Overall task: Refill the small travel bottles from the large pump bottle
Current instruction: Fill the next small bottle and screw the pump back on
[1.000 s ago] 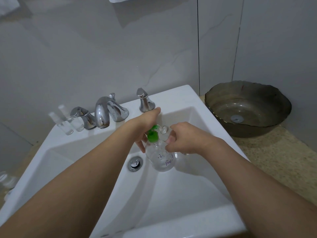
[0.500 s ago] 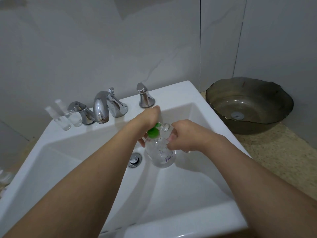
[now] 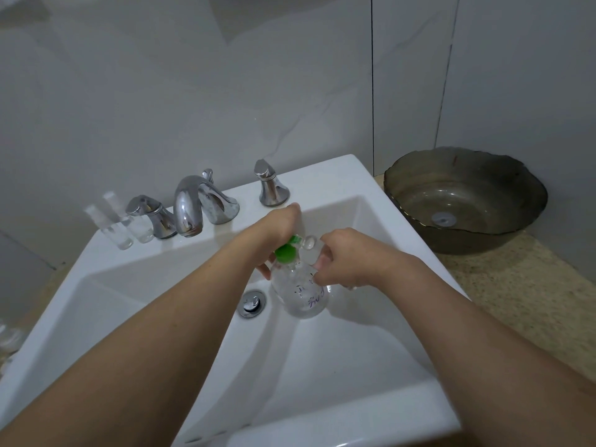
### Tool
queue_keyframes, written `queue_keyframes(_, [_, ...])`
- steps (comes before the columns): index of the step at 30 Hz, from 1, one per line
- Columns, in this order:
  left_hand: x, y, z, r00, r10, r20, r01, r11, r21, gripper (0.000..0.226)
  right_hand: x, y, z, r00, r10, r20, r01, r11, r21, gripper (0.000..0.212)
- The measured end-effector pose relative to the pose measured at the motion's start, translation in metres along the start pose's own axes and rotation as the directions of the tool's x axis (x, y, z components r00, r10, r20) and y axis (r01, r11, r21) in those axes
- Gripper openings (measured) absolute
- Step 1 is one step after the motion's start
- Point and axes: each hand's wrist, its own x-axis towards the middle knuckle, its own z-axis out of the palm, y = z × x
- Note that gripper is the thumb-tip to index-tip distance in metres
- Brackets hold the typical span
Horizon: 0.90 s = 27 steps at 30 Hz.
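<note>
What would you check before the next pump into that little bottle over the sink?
1. Large pump bottle held firmly by the left hand at its green pump: ok.
2. Small bottle held in the right hand: ok.
3. Small bottle's mouth lined up under the nozzle: cannot tell, fingers hide it.
4. Work held over the sink to catch spills: ok.
5. Liquid left in the pump bottle: cannot tell.
6. Other two travel bottles upright by the faucet: ok.

Before me a white sink (image 3: 322, 175) carries two small clear bottles (image 3: 124, 227) on its back ledge; beside it, my speckled counter (image 3: 516, 285) bears a dark bowl (image 3: 464, 175).
</note>
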Motion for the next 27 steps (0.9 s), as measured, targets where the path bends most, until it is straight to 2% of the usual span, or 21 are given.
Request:
queue_keyframes(6, [-0.004,0.006,-0.011,0.990,-0.052,0.131,0.056,0.998,-0.025,0.075,-0.001,0.002,0.001,0.999,-0.020,-0.026,0.021,0.998,0.052,0.021])
queue_keyframes(11, [-0.004,0.006,-0.010,0.989,-0.072,0.129,0.077,0.996,-0.036,0.078,-0.003,0.001,0.002,0.999,-0.048,-0.025,0.050,0.991,0.121,0.029])
queue_keyframes(16, [-0.004,0.006,-0.008,0.992,-0.061,0.109,0.064,0.998,-0.025,0.075,-0.004,0.000,0.004,0.998,-0.039,-0.043,0.039,0.999,0.008,0.042])
queue_keyframes(23, [-0.003,0.005,-0.006,0.997,-0.037,0.070,0.039,0.999,-0.020,0.069,0.001,0.000,0.007,0.997,-0.056,-0.056,0.056,0.998,-0.001,0.041])
queue_keyframes(27, [-0.003,0.001,0.000,1.000,-0.006,0.012,0.006,1.000,-0.024,0.057,0.004,0.005,0.009,0.997,-0.055,-0.049,0.052,0.997,-0.056,0.037])
